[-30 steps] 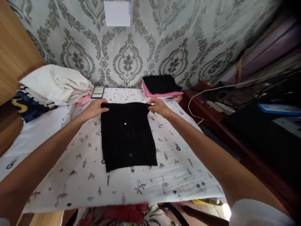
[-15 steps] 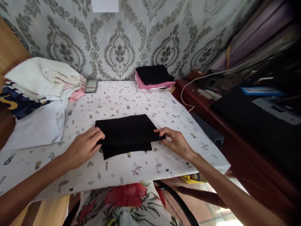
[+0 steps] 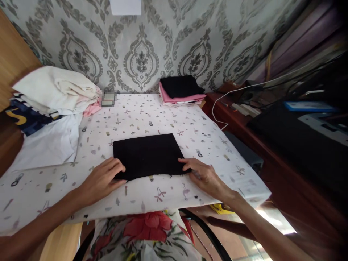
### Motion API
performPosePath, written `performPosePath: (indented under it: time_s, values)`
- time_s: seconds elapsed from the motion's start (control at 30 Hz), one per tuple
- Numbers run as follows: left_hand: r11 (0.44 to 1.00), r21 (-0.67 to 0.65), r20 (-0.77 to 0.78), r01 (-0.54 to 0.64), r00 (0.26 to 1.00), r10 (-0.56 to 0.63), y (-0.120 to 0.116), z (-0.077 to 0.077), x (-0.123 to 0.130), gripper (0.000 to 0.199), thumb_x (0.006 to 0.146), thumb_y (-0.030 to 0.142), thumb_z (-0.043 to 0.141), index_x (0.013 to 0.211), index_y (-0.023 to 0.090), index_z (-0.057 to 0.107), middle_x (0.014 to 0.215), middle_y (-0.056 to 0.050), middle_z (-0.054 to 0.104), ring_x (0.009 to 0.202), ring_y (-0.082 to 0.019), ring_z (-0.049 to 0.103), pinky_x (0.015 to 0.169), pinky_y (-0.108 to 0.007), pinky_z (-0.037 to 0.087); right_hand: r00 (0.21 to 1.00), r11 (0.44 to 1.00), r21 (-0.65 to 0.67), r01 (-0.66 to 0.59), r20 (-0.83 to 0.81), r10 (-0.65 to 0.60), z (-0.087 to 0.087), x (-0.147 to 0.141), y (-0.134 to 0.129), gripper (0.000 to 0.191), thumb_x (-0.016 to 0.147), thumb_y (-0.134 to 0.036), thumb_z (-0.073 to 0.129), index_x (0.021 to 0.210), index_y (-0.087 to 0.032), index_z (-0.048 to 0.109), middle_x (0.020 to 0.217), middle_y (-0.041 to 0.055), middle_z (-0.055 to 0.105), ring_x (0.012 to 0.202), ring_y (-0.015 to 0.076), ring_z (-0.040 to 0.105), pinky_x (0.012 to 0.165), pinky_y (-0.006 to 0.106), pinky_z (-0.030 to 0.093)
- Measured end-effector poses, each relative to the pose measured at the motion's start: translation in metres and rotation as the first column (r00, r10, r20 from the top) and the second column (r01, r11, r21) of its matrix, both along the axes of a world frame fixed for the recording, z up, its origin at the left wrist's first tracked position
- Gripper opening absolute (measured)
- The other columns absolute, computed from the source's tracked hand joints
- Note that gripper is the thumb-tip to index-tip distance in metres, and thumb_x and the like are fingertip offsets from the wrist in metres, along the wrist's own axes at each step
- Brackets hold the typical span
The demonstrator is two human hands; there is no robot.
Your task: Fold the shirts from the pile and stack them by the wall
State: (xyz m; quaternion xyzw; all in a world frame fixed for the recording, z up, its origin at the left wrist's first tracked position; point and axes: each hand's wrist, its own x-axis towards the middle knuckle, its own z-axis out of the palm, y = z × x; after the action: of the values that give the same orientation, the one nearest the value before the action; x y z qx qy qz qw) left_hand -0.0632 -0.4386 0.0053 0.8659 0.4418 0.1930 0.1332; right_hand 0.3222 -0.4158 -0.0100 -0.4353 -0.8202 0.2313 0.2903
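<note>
A black cloth point(image 3: 148, 154) lies folded into a flat, roughly four-sided shape on the patterned white sheet point(image 3: 146, 123). At its near left corner, my left hand point(image 3: 104, 178) has its thumb and fingers closed on the edge. The near right corner is pinched between the thumb and fingers of my right hand point(image 3: 205, 175). Both hands rest low, close to the sheet.
At the back stands a folded stack, black cloth point(image 3: 181, 86) over pink point(image 3: 185, 98). A loose heap of clothes point(image 3: 59, 88) fills the left side. A dark red desk point(image 3: 233, 119) with a white cable and electronics borders the right.
Both hands have come slightly nearer and down with the cloth's near edge. The lower black flap that stuck out beneath is now covered, and the cloth lies flatter. The view has shifted a little.
</note>
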Motion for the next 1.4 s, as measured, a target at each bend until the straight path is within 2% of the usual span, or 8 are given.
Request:
performPosePath:
  time_s: [0.1,0.27,0.4,0.7,1.0,1.1,1.23,1.4]
  values:
    - [0.992,-0.122,0.078,-0.043,0.996,0.053,0.01,0.014,-0.006,0.017,0.095,0.037,0.052,0.103,0.023,0.06,0.099,-0.003,0.064,0.09,-0.019,0.059,0.077,-0.028,0.047,0.998,0.999,0.013,0.049,0.029,-0.049,0.012,0.0,0.007,0.038,0.084,-0.013,0.047,0.112,-0.026,0.069,0.125,0.0059,0.07,0.113,0.023,0.067,0.088,0.039,0.059]
    - [0.92,-0.138,0.097,-0.368,0.919,0.382,0.068,0.016,-0.016,0.027,0.093,0.038,0.043,0.103,0.02,0.06,0.099,-0.007,0.064,0.091,-0.022,0.059,0.075,-0.031,0.046,0.974,0.975,0.084,0.204,0.087,-0.211,0.021,-0.036,0.062,0.035,0.096,-0.029,0.043,0.123,-0.022,0.064,0.134,0.0108,0.062,0.121,0.0265,0.061,0.098,0.042,0.052]
    - [0.911,-0.249,-0.012,-0.329,0.942,0.337,0.102,0.004,-0.013,0.024,0.083,0.04,0.051,0.085,0.019,0.059,0.084,-0.005,0.058,0.08,-0.022,0.055,0.074,-0.034,0.043,0.914,0.955,-0.011,0.297,0.293,-0.281,0.001,-0.073,0.113,0.037,0.092,-0.036,0.054,0.12,-0.013,0.062,0.133,0.0196,0.057,0.129,0.0341,0.051,0.108,0.05,0.042]
    - [0.772,-0.533,0.269,-0.345,0.797,0.541,0.086,0.001,-0.022,0.032,0.077,0.049,0.06,0.074,0.023,0.041,0.063,0.007,0.04,0.054,-0.013,0.04,0.052,-0.025,0.032,0.903,0.931,0.061,0.361,0.227,-0.365,-0.022,-0.073,0.114,0.02,0.095,-0.041,0.048,0.098,-0.022,0.053,0.084,0.0078,0.064,0.075,0.0246,0.058,0.07,0.035,0.044]
    - [0.683,-0.634,0.3,-0.362,0.699,0.649,0.078,0.002,-0.025,0.046,0.069,0.061,0.071,0.084,0.022,0.052,0.06,0.006,0.05,0.05,-0.012,0.045,0.047,-0.023,0.031,0.917,0.907,-0.133,0.4,0.063,-0.395,-0.01,-0.068,0.114,0.035,0.086,-0.05,0.06,0.106,-0.022,0.059,0.075,0.0032,0.063,0.078,0.0257,0.063,0.073,0.037,0.047]
    - [0.583,-0.768,0.298,-0.265,0.658,0.691,0.066,0.011,-0.018,0.049,0.068,0.066,0.071,0.074,0.02,0.053,0.058,0.002,0.055,0.049,-0.012,0.048,0.043,-0.022,0.028,0.884,0.846,-0.356,0.397,-0.101,-0.457,-0.003,-0.058,0.101,0.048,0.08,-0.05,0.067,0.116,-0.02,0.059,0.084,0.0058,0.069,0.088,0.0273,0.066,0.08,0.042,0.052]
    - [0.434,-0.893,0.258,-0.123,0.65,0.715,0.051,0.014,-0.012,0.053,0.065,0.065,0.076,0.06,0.02,0.049,0.051,0.002,0.053,0.042,-0.009,0.045,0.039,-0.02,0.024,0.799,0.678,-0.727,0.106,-0.344,-0.493,0.007,-0.051,0.078,0.042,0.078,-0.047,0.073,0.108,-0.018,0.065,0.098,0.0107,0.074,0.094,0.0263,0.07,0.087,0.042,0.056]
    - [0.368,-0.921,0.228,-0.126,0.593,0.772,0.043,0.014,0.006,0.046,0.061,0.055,0.084,0.064,0.021,0.053,0.049,0.005,0.052,0.039,-0.009,0.046,0.036,-0.021,0.03,0.807,0.525,-0.85,-0.036,-0.335,-0.487,0.021,-0.063,0.058,0.035,0.072,-0.043,0.08,0.093,-0.015,0.073,0.094,0.0127,0.077,0.093,0.0287,0.071,0.091,0.044,0.057]
